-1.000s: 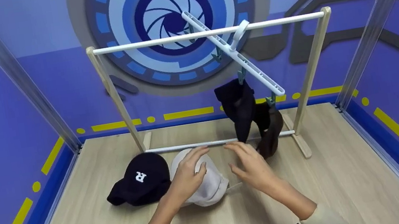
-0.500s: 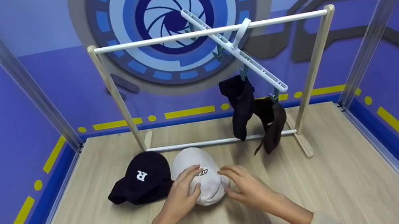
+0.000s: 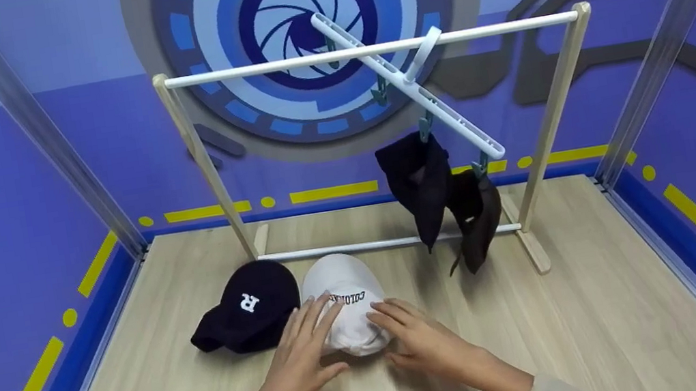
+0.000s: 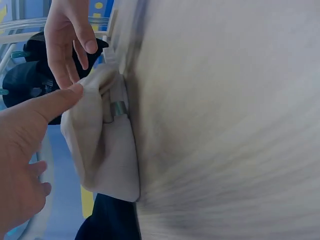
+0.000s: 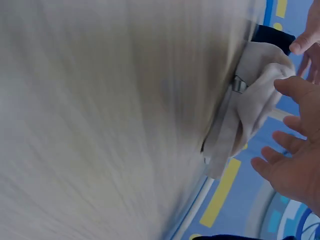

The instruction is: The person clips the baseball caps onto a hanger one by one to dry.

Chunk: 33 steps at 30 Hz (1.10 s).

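A white baseball cap (image 3: 341, 276) with dark lettering lies on the table between both hands. My left hand (image 3: 299, 351) reaches over its left side, fingers extended and spread, thumb pointing inward. On the other side my right hand (image 3: 421, 336) has loosely bent fingertips right at the cap's edge. The wrist views show the back strap with its metal buckle (image 4: 119, 108) facing me, and the right palm (image 5: 300, 160) turned toward the cloth. A black cap (image 3: 269, 290) with a white R touches or nearly meets the white one on the left.
Behind stands a wooden rack (image 3: 553, 116) with a white top bar (image 3: 273, 66). A white clip hanger (image 3: 446, 115) hangs from it at a slant. Two dark caps dangle from its green clips: one black (image 3: 418, 178), one dark brown (image 3: 480, 224). Painted walls enclose the table (image 3: 602, 323).
Both hands have come down and back toward me, from above the white cap to its near sides. The lettering has come into view. The hanging caps sway slightly.
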Each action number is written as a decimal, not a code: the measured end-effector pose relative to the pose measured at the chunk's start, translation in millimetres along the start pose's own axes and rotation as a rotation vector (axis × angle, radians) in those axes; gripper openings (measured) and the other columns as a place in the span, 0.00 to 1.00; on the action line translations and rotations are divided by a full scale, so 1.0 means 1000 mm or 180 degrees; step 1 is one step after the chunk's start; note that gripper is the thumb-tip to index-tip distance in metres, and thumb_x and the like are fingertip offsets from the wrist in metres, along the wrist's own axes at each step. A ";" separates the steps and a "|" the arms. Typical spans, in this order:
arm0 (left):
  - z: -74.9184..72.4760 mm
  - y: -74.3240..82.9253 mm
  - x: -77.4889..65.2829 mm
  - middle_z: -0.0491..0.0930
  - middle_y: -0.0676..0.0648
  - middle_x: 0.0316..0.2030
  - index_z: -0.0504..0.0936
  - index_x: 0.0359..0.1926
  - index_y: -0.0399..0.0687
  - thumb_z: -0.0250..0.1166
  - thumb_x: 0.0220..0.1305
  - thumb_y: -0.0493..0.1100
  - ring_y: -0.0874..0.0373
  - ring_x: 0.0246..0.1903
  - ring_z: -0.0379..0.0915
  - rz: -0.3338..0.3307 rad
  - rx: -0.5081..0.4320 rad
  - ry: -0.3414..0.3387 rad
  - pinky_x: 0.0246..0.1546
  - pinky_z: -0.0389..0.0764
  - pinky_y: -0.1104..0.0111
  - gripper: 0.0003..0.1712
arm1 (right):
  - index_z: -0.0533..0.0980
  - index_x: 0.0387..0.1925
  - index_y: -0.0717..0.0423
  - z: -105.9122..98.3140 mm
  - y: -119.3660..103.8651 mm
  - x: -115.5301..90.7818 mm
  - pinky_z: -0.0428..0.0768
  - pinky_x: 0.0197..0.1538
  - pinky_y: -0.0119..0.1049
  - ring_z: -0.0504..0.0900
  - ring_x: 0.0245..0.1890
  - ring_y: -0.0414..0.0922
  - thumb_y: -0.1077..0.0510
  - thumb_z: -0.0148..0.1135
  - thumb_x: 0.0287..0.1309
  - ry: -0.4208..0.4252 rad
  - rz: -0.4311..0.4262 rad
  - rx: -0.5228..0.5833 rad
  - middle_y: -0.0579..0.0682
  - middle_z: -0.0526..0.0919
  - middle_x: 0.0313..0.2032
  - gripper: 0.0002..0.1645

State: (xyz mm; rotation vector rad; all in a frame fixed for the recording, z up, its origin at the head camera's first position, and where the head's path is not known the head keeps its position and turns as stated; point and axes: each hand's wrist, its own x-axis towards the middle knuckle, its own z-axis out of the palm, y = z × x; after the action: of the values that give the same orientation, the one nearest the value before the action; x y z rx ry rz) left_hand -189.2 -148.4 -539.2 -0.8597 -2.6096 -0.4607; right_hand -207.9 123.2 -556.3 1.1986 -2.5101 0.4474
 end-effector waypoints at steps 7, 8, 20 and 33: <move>0.007 -0.004 -0.007 0.61 0.39 0.75 0.62 0.77 0.51 0.88 0.35 0.47 0.36 0.73 0.57 -0.0130 0.0190 -0.0133 0.71 0.61 0.42 0.67 | 0.68 0.71 0.61 0.010 0.000 0.001 0.72 0.69 0.51 0.70 0.68 0.63 0.54 0.79 0.48 -0.0036 -0.0151 -0.0206 0.62 0.70 0.69 0.49; 0.008 -0.004 -0.008 0.60 0.40 0.75 0.62 0.77 0.51 0.88 0.34 0.46 0.36 0.73 0.56 -0.0145 0.0205 -0.0151 0.71 0.60 0.42 0.67 | 0.68 0.71 0.61 0.012 -0.001 0.002 0.71 0.69 0.51 0.69 0.69 0.63 0.55 0.78 0.49 -0.0055 -0.0136 -0.0174 0.62 0.70 0.70 0.49; 0.024 -0.003 -0.014 0.61 0.38 0.75 0.62 0.76 0.46 0.84 0.38 0.35 0.36 0.72 0.57 -0.0417 0.0074 -0.0226 0.71 0.61 0.44 0.63 | 0.62 0.76 0.55 0.026 0.003 0.012 0.67 0.72 0.50 0.64 0.73 0.59 0.53 0.77 0.52 -0.0201 -0.0086 -0.0129 0.58 0.66 0.73 0.53; 0.038 -0.003 -0.014 0.65 0.34 0.71 0.64 0.74 0.38 0.75 0.45 0.26 0.35 0.70 0.61 -0.0428 0.0072 -0.0104 0.69 0.67 0.45 0.53 | 0.66 0.74 0.53 0.035 -0.001 0.017 0.68 0.72 0.50 0.66 0.72 0.56 0.63 0.76 0.45 -0.0154 -0.0204 -0.0194 0.54 0.67 0.73 0.52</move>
State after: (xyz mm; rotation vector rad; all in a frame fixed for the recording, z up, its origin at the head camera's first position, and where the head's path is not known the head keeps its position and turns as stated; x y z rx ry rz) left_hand -189.4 -142.1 -578.9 -0.6930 -2.7083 -0.4554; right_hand -222.7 96.5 -581.0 1.2768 -2.4985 0.3275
